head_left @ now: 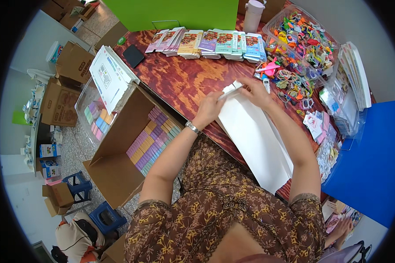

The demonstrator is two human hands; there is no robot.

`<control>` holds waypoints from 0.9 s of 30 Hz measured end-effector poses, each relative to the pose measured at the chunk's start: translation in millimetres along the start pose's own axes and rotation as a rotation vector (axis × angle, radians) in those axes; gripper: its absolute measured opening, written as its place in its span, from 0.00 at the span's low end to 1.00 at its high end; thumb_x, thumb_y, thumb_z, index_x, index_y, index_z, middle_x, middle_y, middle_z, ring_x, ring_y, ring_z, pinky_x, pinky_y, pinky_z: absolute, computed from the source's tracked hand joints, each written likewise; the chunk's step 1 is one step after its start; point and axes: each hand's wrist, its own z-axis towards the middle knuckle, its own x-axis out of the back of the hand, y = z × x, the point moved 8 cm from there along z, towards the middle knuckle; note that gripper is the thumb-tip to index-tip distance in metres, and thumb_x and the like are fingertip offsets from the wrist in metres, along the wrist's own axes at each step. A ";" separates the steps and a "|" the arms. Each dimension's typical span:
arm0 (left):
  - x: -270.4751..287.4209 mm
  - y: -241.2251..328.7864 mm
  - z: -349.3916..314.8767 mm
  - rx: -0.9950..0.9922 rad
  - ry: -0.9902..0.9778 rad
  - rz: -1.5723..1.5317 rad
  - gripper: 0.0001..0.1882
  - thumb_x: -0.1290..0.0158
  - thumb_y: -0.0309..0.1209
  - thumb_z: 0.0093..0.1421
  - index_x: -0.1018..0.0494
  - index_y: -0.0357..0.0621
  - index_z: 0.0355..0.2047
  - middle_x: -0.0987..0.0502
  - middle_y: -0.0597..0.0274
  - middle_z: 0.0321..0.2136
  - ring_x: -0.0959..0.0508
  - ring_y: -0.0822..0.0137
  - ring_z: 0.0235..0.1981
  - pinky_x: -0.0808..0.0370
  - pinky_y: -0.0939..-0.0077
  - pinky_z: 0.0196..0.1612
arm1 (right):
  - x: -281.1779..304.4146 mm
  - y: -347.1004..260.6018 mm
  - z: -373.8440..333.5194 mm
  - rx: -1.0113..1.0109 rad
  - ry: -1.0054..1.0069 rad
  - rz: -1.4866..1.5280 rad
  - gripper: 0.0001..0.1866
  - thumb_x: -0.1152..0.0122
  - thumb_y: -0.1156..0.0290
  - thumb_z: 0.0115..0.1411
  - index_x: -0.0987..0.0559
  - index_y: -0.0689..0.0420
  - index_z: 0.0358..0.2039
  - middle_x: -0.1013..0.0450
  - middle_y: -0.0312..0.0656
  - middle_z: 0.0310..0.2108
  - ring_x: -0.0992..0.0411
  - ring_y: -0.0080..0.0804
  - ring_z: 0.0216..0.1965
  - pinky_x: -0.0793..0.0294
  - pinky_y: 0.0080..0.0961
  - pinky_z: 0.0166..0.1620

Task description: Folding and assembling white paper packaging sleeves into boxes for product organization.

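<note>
A long white cardboard box [252, 140] lies slanted across the table in front of me, its near end close to my body. At its far end, folded flaps [232, 89] stand between my two hands. My left hand [210, 107] pinches the left corner of that end, fingers closed on the edge. On the other side, my right hand [255, 93] has its fingers bent over the flap and closed on the cardboard. The fingertips are partly hidden behind the box edge.
Several stacks of coloured printed packets [188, 46] line the table's back. Right of the box lie colourful small trinkets [294, 83] and a full plastic bin [267, 33]. An open carton [112, 158] of pastel packs stands left. Another person's hand [344, 227] shows lower right.
</note>
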 end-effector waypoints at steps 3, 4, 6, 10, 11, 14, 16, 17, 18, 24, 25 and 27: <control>-5.3 -31.6 -0.4 0.235 0.088 -0.341 0.14 0.47 0.36 0.64 0.25 0.36 0.41 0.22 0.56 0.32 0.22 0.65 0.35 0.26 0.72 0.39 | 5.0 11.9 -5.8 -0.139 0.113 0.203 0.13 0.39 0.70 0.61 0.24 0.62 0.44 0.24 0.44 0.42 0.23 0.30 0.40 0.24 0.27 0.42; -5.6 -33.0 -1.0 0.229 0.108 -0.408 0.13 0.48 0.35 0.66 0.25 0.36 0.40 0.23 0.61 0.30 0.24 0.70 0.32 0.28 0.76 0.36 | 4.6 11.1 -9.3 -0.143 0.111 0.204 0.13 0.39 0.70 0.61 0.24 0.62 0.44 0.24 0.44 0.42 0.23 0.30 0.40 0.24 0.27 0.42; -7.0 -36.4 -2.4 0.226 0.128 -0.475 0.12 0.50 0.34 0.67 0.25 0.36 0.40 0.23 0.66 0.28 0.26 0.76 0.29 0.29 0.80 0.34 | 9.5 8.3 -15.5 -0.141 0.169 0.139 0.11 0.37 0.69 0.59 0.24 0.60 0.39 0.23 0.45 0.36 0.23 0.37 0.39 0.25 0.31 0.42; -18.0 -34.2 -1.1 0.298 0.032 -0.714 0.12 0.51 0.35 0.68 0.27 0.38 0.42 0.25 0.71 0.31 0.29 0.81 0.32 0.30 0.83 0.36 | 10.6 -4.8 -14.7 0.112 0.131 -0.085 0.08 0.38 0.71 0.59 0.23 0.59 0.37 0.25 0.45 0.34 0.24 0.43 0.39 0.26 0.33 0.42; -20.6 -33.9 -1.4 0.336 0.012 -0.835 0.12 0.51 0.36 0.69 0.28 0.39 0.43 0.26 0.71 0.32 0.29 0.81 0.33 0.30 0.83 0.37 | 12.1 -8.1 -14.7 0.177 0.153 -0.119 0.07 0.39 0.72 0.59 0.23 0.58 0.37 0.25 0.45 0.34 0.25 0.44 0.38 0.27 0.34 0.43; -23.3 -36.0 -4.2 0.451 -0.054 -1.007 0.12 0.52 0.36 0.69 0.29 0.40 0.43 0.26 0.70 0.34 0.28 0.80 0.35 0.30 0.83 0.39 | 11.0 -11.4 -12.9 0.261 0.128 -0.135 0.06 0.40 0.75 0.58 0.22 0.58 0.37 0.26 0.45 0.35 0.26 0.45 0.39 0.28 0.34 0.43; -25.4 -38.6 -6.3 0.492 -0.076 -1.101 0.11 0.52 0.36 0.69 0.29 0.41 0.43 0.26 0.70 0.34 0.28 0.79 0.35 0.29 0.82 0.40 | 9.2 -10.1 -11.2 0.280 0.084 -0.119 0.06 0.40 0.77 0.58 0.22 0.57 0.37 0.27 0.44 0.35 0.27 0.44 0.40 0.29 0.34 0.44; -28.4 -38.6 -7.9 0.528 -0.101 -1.195 0.10 0.53 0.36 0.70 0.30 0.41 0.42 0.26 0.69 0.34 0.27 0.78 0.35 0.29 0.81 0.40 | 9.9 -7.3 -10.5 0.273 0.066 -0.078 0.06 0.40 0.77 0.58 0.22 0.57 0.37 0.27 0.44 0.35 0.27 0.43 0.40 0.29 0.34 0.44; -28.0 -38.5 -8.7 0.529 -0.098 -1.196 0.10 0.53 0.36 0.70 0.30 0.41 0.42 0.26 0.69 0.34 0.27 0.78 0.35 0.29 0.81 0.40 | 11.0 -4.4 -9.9 0.266 0.049 -0.037 0.07 0.40 0.77 0.57 0.22 0.56 0.37 0.27 0.43 0.35 0.28 0.42 0.41 0.29 0.33 0.44; -35.8 -33.8 -12.3 0.677 -0.045 -1.417 0.10 0.55 0.34 0.70 0.31 0.40 0.37 0.26 0.67 0.32 0.27 0.76 0.33 0.27 0.81 0.38 | 10.0 -12.6 -11.5 0.307 -0.171 -0.117 0.05 0.43 0.79 0.59 0.24 0.59 0.37 0.30 0.41 0.40 0.31 0.38 0.46 0.30 0.31 0.48; -42.3 -49.2 -13.2 0.629 -0.049 -1.285 0.08 0.52 0.31 0.68 0.31 0.39 0.40 0.26 0.65 0.35 0.26 0.75 0.35 0.26 0.80 0.40 | 9.7 -26.7 -10.9 0.316 -0.180 -0.115 0.05 0.43 0.79 0.59 0.24 0.59 0.37 0.30 0.41 0.40 0.31 0.38 0.46 0.30 0.31 0.48; -47.1 -55.9 -13.1 0.585 -0.056 -1.155 0.08 0.49 0.28 0.66 0.31 0.38 0.42 0.25 0.63 0.37 0.24 0.75 0.38 0.25 0.79 0.42 | 4.5 -34.5 -8.4 0.185 -0.211 -0.370 0.05 0.43 0.77 0.57 0.24 0.58 0.35 0.30 0.41 0.43 0.31 0.38 0.46 0.29 0.31 0.48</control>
